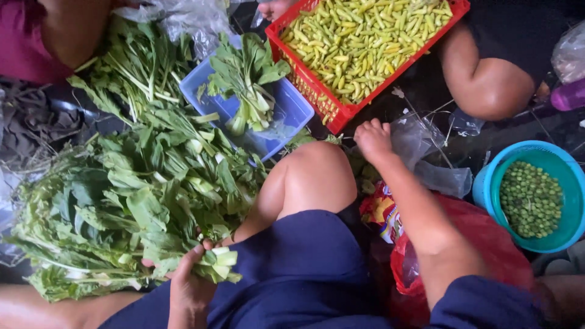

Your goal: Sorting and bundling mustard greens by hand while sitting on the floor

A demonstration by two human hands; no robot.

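The left hand, at the lower middle of the frame, has its grip closed around the cut stems of a leafy green bunch. The bunch's long axis runs from that grip up and to the left, leaves fanning toward the left edge. The right hand, at centre right, rests loosely curled on clear plastic bags; it seems to hold nothing, though the fingertips are hidden. It lies well apart from the bunch, so the left hand is nearer.

One head-worn camera looks steeply down, close over lap and floor.
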